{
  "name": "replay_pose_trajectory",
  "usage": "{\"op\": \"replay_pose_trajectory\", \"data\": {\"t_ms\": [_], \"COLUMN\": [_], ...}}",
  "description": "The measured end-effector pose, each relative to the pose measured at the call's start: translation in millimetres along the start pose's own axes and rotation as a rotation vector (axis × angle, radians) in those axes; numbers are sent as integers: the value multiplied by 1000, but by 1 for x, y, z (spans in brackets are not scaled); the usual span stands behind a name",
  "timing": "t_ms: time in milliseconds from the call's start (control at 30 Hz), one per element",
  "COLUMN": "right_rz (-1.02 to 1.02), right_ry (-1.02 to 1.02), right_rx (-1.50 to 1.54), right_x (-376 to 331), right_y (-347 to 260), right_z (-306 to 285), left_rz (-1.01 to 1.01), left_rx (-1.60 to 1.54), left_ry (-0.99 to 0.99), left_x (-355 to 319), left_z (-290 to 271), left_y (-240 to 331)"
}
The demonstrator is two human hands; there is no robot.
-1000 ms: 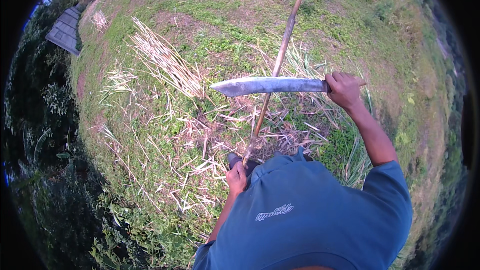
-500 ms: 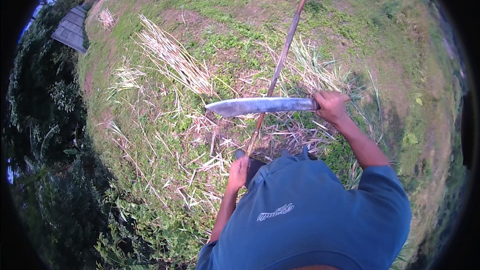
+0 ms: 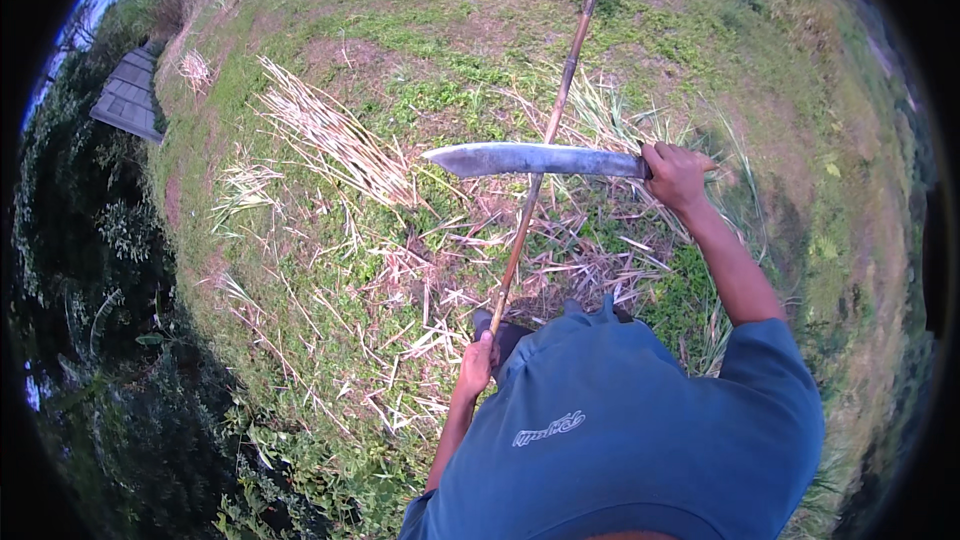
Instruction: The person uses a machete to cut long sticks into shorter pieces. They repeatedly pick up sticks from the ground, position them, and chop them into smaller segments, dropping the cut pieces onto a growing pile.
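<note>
My right hand [image 3: 678, 176] is closed round the handle of a machete [image 3: 540, 159]. Its broad grey blade points left and crosses over a long thin cane stalk [image 3: 529, 208]; whether blade and stalk touch I cannot tell. Low and close to my body, my left hand [image 3: 478, 362] grips the stalk's near end. From there the brownish stalk slants away up and to the right, past the top of the view. Pale cut strips and shavings [image 3: 440, 335] litter the grass below and left of the stalk.
A bundle of pale cut stalks [image 3: 335, 135] lies on the grass ahead to the left. Green leafy tops [image 3: 605, 115] lie beyond the blade on the right. Dark bushes [image 3: 90, 340] line the left side, near a small grey roof [image 3: 130, 95].
The machete has moved farther up along the stalk, away from my body, with my right hand. My left hand keeps its hold, slightly lower in the view.
</note>
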State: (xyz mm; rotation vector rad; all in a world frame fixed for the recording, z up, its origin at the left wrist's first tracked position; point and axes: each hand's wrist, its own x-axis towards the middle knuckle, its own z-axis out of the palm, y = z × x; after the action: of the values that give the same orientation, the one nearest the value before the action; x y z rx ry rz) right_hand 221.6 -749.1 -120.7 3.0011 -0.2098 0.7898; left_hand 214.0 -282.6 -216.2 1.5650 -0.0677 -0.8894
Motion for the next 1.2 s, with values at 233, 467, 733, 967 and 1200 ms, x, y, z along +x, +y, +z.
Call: {"op": "replay_pose_trajectory", "data": {"t_ms": [233,467,733,967,1200], "right_rz": [865,244,644,636,458], "right_ry": [138,258,201,271,260], "right_rx": [188,10,227,1632,1901], "right_x": [46,15,51,69,112], "right_y": [52,36,34,-98,-99], "right_z": [10,-10,18,2,6], "left_rz": [66,44,213,262,260], "left_rx": [19,35,31,111,-6], "left_ry": [-4,70,145,231,180], "left_x": [5,-16,3,32,25], "left_z": [-15,-6,8,57,54], "left_y": [-28,-36,-31,22,32]}}
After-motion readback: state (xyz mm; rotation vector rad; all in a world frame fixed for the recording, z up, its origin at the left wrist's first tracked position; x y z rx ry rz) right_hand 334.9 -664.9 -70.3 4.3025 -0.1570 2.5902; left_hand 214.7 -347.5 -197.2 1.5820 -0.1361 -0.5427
